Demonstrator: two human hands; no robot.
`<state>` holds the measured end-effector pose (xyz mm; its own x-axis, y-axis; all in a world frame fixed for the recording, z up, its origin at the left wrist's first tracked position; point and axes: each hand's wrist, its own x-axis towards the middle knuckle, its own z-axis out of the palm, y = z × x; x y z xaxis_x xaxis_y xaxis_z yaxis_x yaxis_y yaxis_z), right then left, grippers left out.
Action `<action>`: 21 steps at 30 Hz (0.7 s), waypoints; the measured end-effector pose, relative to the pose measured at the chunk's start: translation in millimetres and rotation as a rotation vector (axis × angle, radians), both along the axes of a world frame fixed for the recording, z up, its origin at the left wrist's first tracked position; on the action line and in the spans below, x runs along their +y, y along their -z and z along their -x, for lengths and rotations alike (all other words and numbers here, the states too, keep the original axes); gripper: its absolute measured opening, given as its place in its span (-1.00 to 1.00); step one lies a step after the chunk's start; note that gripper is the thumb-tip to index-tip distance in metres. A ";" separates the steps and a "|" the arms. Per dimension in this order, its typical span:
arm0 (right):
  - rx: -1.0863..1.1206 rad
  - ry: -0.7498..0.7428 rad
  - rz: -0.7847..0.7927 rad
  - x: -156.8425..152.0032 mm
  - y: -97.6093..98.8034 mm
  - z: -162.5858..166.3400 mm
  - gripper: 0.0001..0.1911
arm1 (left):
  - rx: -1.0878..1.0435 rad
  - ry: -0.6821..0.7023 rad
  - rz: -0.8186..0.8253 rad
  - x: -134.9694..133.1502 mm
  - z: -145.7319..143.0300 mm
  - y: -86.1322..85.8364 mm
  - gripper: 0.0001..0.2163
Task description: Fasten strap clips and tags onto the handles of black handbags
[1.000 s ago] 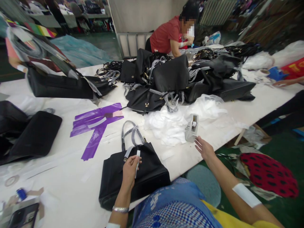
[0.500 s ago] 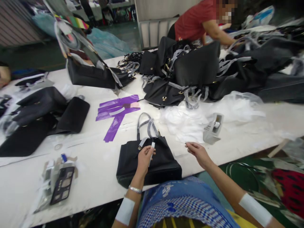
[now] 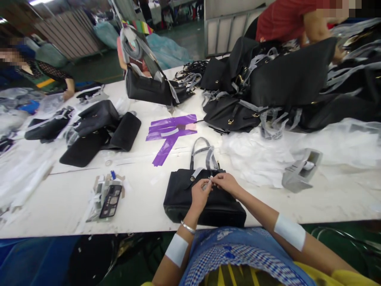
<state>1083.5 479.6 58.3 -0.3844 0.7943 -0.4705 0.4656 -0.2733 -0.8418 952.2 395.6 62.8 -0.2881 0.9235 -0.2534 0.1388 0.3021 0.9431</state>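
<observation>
A black handbag [image 3: 184,198] lies on the table in front of me, its wrapped handles [image 3: 204,149] standing up at the far side. Over its upper part my left hand [image 3: 201,192] is closed in a pinch on a small white strip [image 3: 210,179]. Fingertips of my right hand [image 3: 226,182] meet it there, also pinched at the strip. Most of the strip is hidden by the fingers. A pale wrapped strap end [image 3: 196,173] with a metal clip rests on the bag just beyond my left hand.
A tape dispenser [image 3: 300,171] stands to the right beside crumpled white wrapping [image 3: 256,155]. Purple tape [image 3: 169,137] is stuck to the table [image 3: 143,206]. Black bags [image 3: 291,75] are piled at the back right, others [image 3: 98,131] at left. A patterned phone-like object [image 3: 110,201] lies front left. Co-workers stand beyond.
My right hand has moved left from beside the dispenser to meet my left hand at the white strip. The view has swung left, so the bag appears further right.
</observation>
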 end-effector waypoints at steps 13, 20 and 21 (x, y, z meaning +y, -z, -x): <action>0.169 0.046 0.212 -3.1 4.4 -5.3 -0.69 | 0.025 -0.077 -0.008 -4.1 -3.8 -0.3 -0.72; 0.187 0.026 0.140 -10.1 7.6 -5.6 -0.66 | -0.295 -0.143 0.148 -3.1 4.3 3.6 -0.71; 0.203 0.006 0.100 -9.7 8.2 -4.7 -0.70 | -0.341 -0.148 0.164 -3.4 5.4 3.6 -0.72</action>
<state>1088.2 469.9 50.1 -0.4749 0.7501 -0.4602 0.2875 -0.3620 -0.8867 946.8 392.2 59.3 -0.2891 0.8176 -0.4979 -0.2296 0.4457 0.8652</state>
